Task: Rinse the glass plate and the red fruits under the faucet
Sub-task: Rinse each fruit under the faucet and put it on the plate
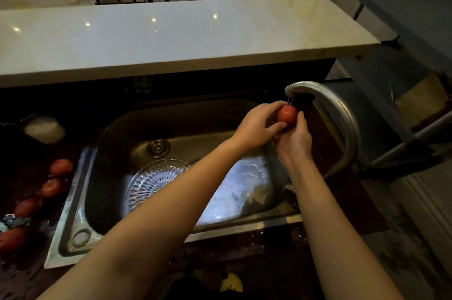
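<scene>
Both my hands hold one red fruit (287, 113) right under the spout of the curved steel faucet (335, 108), where a thin stream of water falls on it. My left hand (256, 125) grips the fruit from the left, fingers over its top and thumb below. My right hand (294, 140) cups it from underneath. The cut-glass plate (151, 182) lies in the bottom of the steel sink (73, 201), partly hidden by my left forearm. Several more red fruits (52, 187) lie in a row on the dark wet counter left of the sink.
A white raised countertop (171, 37) runs behind the sink. A pale bowl-like object (44, 128) sits at the far left. A grey metal shelf rack (411, 79) stands to the right. A yellow object (231, 282) shows at the bottom edge.
</scene>
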Action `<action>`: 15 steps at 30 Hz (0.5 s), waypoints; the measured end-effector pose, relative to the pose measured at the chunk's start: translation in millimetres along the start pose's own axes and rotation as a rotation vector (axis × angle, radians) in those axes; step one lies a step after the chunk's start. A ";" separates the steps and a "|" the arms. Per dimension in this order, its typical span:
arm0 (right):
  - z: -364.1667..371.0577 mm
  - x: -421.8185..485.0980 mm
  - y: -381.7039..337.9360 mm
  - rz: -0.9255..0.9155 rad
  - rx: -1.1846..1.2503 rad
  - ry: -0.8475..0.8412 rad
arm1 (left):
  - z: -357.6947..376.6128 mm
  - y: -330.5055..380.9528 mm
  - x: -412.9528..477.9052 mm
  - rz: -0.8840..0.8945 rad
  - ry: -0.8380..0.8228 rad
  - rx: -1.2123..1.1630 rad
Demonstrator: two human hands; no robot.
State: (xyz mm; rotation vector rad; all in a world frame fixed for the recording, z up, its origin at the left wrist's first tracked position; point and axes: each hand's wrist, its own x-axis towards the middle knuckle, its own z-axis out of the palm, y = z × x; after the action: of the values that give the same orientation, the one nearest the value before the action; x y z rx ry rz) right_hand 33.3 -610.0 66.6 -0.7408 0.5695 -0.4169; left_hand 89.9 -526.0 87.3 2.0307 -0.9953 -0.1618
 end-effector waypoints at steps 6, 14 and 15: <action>-7.7 -2.7 -6.0 -0.230 -0.494 0.004 | 5.7 0.8 -3.8 -0.035 -0.019 0.042; 5.7 -4.8 -8.9 -0.064 -0.257 0.020 | -9.1 -3.7 -6.1 0.011 0.026 0.107; 7.8 -4.0 -7.7 -0.058 -0.229 -0.048 | -12.0 -5.5 -7.3 0.001 0.041 0.093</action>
State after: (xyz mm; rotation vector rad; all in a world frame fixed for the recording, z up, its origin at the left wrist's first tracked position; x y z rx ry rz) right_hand 33.8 -609.0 78.2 -0.9859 0.5573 -0.3907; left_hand 93.6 -511.5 89.1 2.1091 -0.9953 -0.0744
